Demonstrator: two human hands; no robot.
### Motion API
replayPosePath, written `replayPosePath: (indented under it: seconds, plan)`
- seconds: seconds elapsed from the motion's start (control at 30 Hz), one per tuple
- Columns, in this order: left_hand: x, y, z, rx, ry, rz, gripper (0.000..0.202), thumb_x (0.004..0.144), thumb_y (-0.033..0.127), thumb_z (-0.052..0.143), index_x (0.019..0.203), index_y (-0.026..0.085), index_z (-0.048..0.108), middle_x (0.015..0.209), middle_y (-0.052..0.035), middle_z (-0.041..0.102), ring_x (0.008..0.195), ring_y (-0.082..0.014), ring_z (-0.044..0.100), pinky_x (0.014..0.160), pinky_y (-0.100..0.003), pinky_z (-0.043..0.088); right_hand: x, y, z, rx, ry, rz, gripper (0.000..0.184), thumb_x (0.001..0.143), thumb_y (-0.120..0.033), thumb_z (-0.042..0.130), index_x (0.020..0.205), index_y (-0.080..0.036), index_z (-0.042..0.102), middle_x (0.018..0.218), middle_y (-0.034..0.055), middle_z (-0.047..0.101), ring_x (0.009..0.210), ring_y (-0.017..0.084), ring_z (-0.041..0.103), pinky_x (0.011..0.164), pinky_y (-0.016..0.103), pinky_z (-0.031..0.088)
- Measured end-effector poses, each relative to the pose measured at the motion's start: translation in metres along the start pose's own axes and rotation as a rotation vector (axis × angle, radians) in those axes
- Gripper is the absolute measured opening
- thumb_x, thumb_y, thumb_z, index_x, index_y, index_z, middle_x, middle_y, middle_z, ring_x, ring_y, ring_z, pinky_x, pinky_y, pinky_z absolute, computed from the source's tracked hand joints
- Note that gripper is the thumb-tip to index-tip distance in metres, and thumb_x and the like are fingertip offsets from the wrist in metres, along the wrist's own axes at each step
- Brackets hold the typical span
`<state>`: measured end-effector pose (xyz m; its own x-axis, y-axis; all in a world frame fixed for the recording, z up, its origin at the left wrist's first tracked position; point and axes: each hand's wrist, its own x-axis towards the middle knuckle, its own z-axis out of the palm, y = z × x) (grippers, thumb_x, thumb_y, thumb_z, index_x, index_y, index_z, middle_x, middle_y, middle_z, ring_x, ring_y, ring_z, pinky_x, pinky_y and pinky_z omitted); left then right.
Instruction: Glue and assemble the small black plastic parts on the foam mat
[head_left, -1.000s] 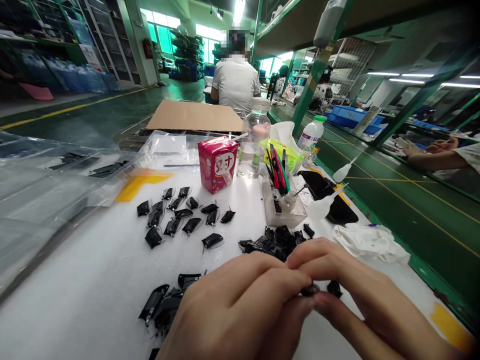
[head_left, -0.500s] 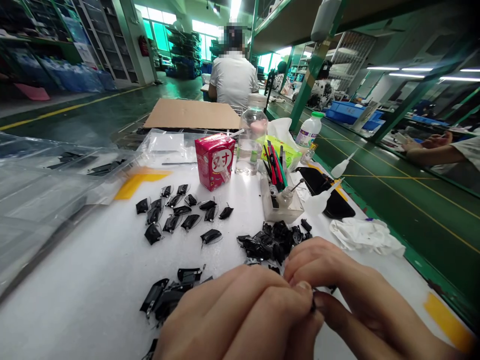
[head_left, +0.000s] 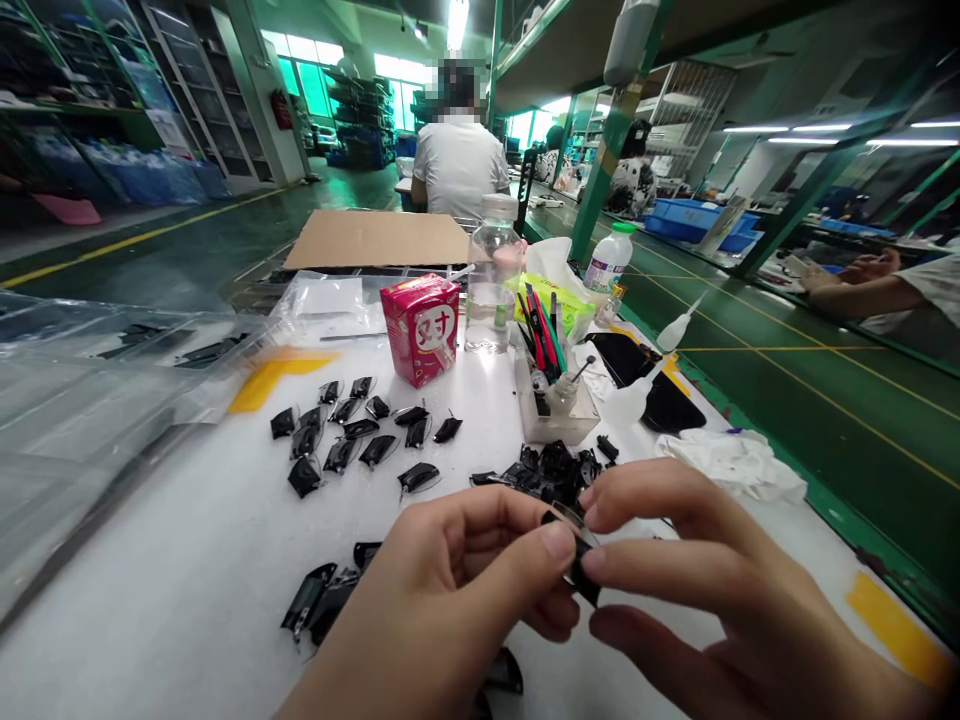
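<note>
My left hand [head_left: 480, 570] pinches a small glossy black plastic part [head_left: 582, 572] between thumb and fingers. A thin clear piece [head_left: 574, 520] shows along its upper edge. My right hand [head_left: 697, 560] is at the part's right side, fingers spread, with fingertips at its edge and the thumb apart below. Just beyond the hands lies a heap of black parts [head_left: 559, 462]. More black parts [head_left: 309, 600] lie left of my left hand, partly covered by it. Farther back, several black parts [head_left: 377, 450] with thin clear edges are spread out singly.
A red drink carton [head_left: 421, 330], a clear bottle [head_left: 491, 300] and a tool box [head_left: 559, 425] with cutters stand at the back. White cloth [head_left: 735, 465] lies right. Clear plastic trays [head_left: 112, 400] occupy the left. A person in a white shirt [head_left: 461, 165] sits ahead.
My hands have come apart from a tight pinch, so the black part now shows. My left hand has turned, and the right fingers have spread. The view has shifted slightly.
</note>
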<state>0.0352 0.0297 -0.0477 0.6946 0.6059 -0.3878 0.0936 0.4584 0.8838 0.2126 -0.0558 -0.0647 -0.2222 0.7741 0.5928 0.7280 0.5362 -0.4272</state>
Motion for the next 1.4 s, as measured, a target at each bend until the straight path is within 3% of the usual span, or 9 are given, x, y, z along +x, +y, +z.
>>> replayPosePath:
  seconds: [0.2,0.4,0.6,0.8,1.0,1.1,1.17,1.23,1.4]
  plan:
    - [0.008,-0.006,-0.004,-0.136,-0.149,-0.094,0.023,0.078,0.034,0.08,0.068,0.015,0.071,0.057,0.0025,0.064,0.055,-0.0092,0.056,0.059,-0.018,0.047,0.003,0.006,-0.011,-0.154,-0.065,-0.225,0.018,0.098,-0.013,0.056,0.114,-0.02,0.061,0.105,0.0047,0.07,0.112,0.015,0.063,0.103,0.024,0.051]
    - [0.01,-0.008,-0.003,-0.305,-0.221,-0.194,0.022,0.082,0.029,0.075,0.069,0.013,0.069,0.058,0.003,0.06,0.054,-0.0073,0.051,0.056,-0.016,0.047,-0.006,0.008,-0.01,-0.194,-0.139,-0.241,0.03,0.098,-0.01,0.051,0.128,-0.015,0.056,0.11,0.0083,0.074,0.117,0.022,0.064,0.103,0.035,0.053]
    - [0.007,-0.008,0.001,-0.366,-0.145,-0.239,0.019,0.074,0.024,0.08,0.067,0.012,0.067,0.059,0.0025,0.06,0.053,-0.0061,0.052,0.055,-0.016,0.047,0.006,-0.001,-0.005,-0.099,-0.008,-0.217,0.017,0.099,-0.01,0.051,0.109,-0.013,0.065,0.097,0.0066,0.075,0.102,0.016,0.072,0.095,0.022,0.056]
    - [0.0,-0.007,0.001,-0.42,-0.073,-0.249,0.021,0.067,0.022,0.087,0.071,0.01,0.07,0.061,0.001,0.064,0.057,-0.0072,0.056,0.056,-0.016,0.051,0.005,0.002,-0.003,-0.082,-0.011,-0.227,0.018,0.097,-0.006,0.053,0.11,-0.009,0.065,0.101,0.0082,0.073,0.11,0.014,0.067,0.102,0.021,0.051]
    - [0.004,-0.003,-0.001,-0.407,0.017,-0.224,0.013,0.083,0.022,0.076,0.076,0.012,0.072,0.066,-0.0012,0.071,0.062,-0.0091,0.065,0.06,-0.017,0.056,0.006,0.006,-0.013,-0.147,-0.046,-0.195,0.034,0.095,-0.01,0.057,0.128,-0.016,0.056,0.125,0.0083,0.066,0.13,0.016,0.052,0.114,0.025,0.04]
    - [0.005,-0.001,-0.001,-0.386,0.096,-0.263,0.016,0.087,0.018,0.072,0.073,0.013,0.07,0.064,-0.0015,0.071,0.06,-0.0098,0.066,0.059,-0.018,0.057,0.01,0.013,-0.027,-0.21,0.017,-0.026,0.024,0.097,-0.022,0.057,0.121,-0.022,0.057,0.116,0.0067,0.067,0.111,0.018,0.064,0.096,0.027,0.054]
    - [0.005,-0.002,-0.001,-0.375,0.123,-0.285,0.017,0.088,0.017,0.071,0.072,0.013,0.069,0.063,-0.002,0.071,0.059,-0.0099,0.067,0.058,-0.018,0.057,0.006,0.025,-0.038,-0.328,-0.07,0.133,0.01,0.099,-0.025,0.053,0.105,-0.024,0.061,0.093,0.0034,0.069,0.081,0.017,0.068,0.067,0.027,0.056]
    - [0.006,-0.004,-0.003,-0.37,0.118,-0.283,0.016,0.089,0.019,0.072,0.074,0.014,0.069,0.065,-0.0022,0.072,0.06,-0.0101,0.068,0.057,-0.017,0.057,-0.004,0.04,-0.046,-0.494,-0.246,0.253,0.015,0.098,-0.026,0.048,0.09,-0.024,0.06,0.075,0.0013,0.064,0.059,0.017,0.061,0.05,0.029,0.047]
    - [0.009,-0.006,-0.003,-0.373,0.11,-0.29,0.017,0.091,0.022,0.071,0.077,0.013,0.068,0.063,-0.0008,0.069,0.057,-0.0083,0.066,0.054,-0.014,0.057,-0.029,0.067,-0.048,-0.724,-0.596,0.282,0.018,0.087,-0.015,0.049,0.071,-0.023,0.056,0.067,0.0026,0.062,0.053,0.02,0.062,0.047,0.031,0.043]
